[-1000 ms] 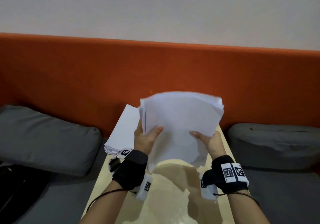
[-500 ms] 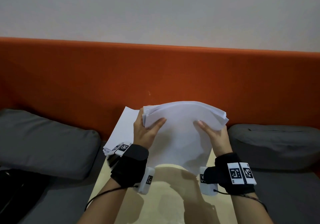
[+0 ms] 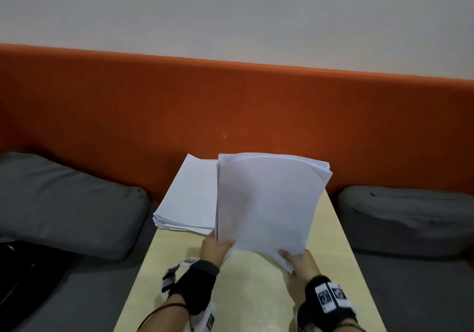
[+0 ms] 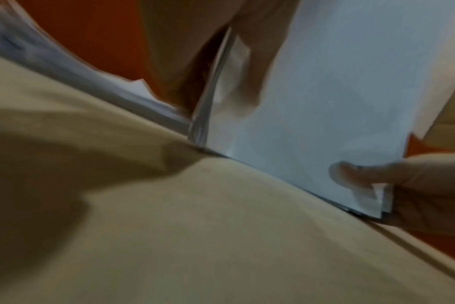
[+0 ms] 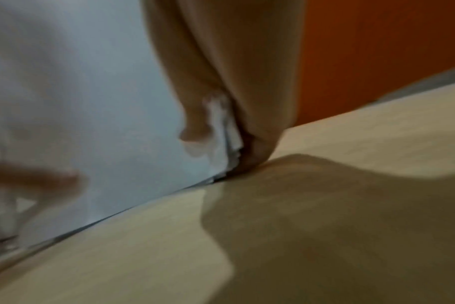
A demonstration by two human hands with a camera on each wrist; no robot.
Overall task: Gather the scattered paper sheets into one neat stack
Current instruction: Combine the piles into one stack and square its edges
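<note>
Nearest, the left hand and right hand each pinched a lower corner of the held sheaf of paper, thumbs in front, the other fingers behind. The sheaf stood nearly upright, its bottom edge resting on the pale counter, leaning slightly away. Just beyond and to its left, a flat stack of sheets lay on the counter's far corner, before the orange backrest.

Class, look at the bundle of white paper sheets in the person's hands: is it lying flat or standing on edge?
Standing on edge: the bundle of white paper sheets meets the pale wooden table along its bottom edge only.
</note>
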